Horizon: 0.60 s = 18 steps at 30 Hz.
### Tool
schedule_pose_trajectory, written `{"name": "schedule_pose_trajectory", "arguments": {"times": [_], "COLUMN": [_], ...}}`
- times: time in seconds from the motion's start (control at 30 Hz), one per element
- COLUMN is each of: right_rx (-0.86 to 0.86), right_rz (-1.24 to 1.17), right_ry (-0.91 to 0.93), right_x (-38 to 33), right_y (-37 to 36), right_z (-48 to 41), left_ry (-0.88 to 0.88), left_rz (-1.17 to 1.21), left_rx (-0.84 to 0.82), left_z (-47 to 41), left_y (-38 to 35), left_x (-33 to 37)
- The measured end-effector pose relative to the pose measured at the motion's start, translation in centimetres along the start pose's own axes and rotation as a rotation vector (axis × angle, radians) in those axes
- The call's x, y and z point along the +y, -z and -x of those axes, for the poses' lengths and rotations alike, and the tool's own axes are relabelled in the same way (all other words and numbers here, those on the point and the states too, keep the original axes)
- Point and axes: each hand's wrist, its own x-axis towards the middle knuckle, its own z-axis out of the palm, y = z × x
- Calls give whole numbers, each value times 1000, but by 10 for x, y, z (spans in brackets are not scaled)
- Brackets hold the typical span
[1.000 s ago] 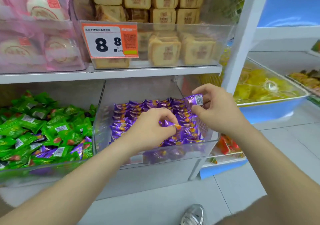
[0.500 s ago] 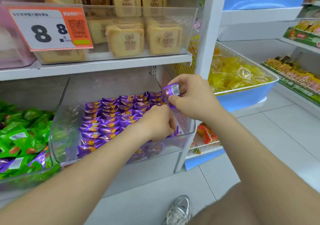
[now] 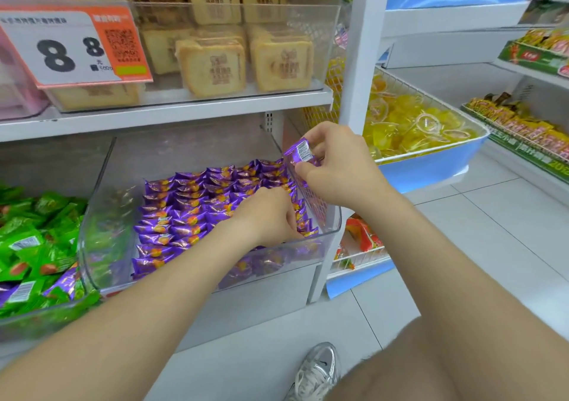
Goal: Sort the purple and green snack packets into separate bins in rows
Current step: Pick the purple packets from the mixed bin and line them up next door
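Purple packet point(image 3: 300, 151), glossy, white barcode label facing camera, pinched between right hand point(image 3: 337, 166) fingers, above clear bin point(image 3: 334, 225) right wall. Left hand point(image 3: 271, 217) below-left, fingers closed down onto purple packet rows point(image 3: 191, 212). Green packets point(image 3: 34, 240) far left.

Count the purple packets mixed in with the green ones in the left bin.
3 visible in the green bin, all near its front: one at the front left edge, one in the middle, one beside the bin's right wall. More may be buried under the green packets.
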Motion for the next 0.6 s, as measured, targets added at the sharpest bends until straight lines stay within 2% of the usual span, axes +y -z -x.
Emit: {"name": "schedule_pose_trajectory", "arguments": {"times": [0.1, 0.2, 0.27, 0.37, 0.43, 0.53, 0.6], "right_rx": [-51, -96, -170, -411, -537, -628, -570], "right_rz": [21, 1, -63, -343, -511, -613, -502], "right_ry": [22, 19, 15, -15, -46, -61, 56], "right_x": [1, -3, -10, -30, -46, -67, -77], "right_y": [1, -1, -2, -11, -18, -28, -38], "right_z": [1, 0, 1, 8, 12, 17, 19], "left_ry": [18, 52, -62, -323, -387, -306, -245], "left_rz": [101, 127, 172, 121, 33, -98, -143], "left_rx": [154, 447, 565, 544, 588, 647, 655], "left_z": [14, 40, 63, 96, 110, 127, 136], "left_y": [9, 24, 40, 64, 73, 82, 88], "left_x": [-11, -26, -36, -47, -57, -76, -86]}}
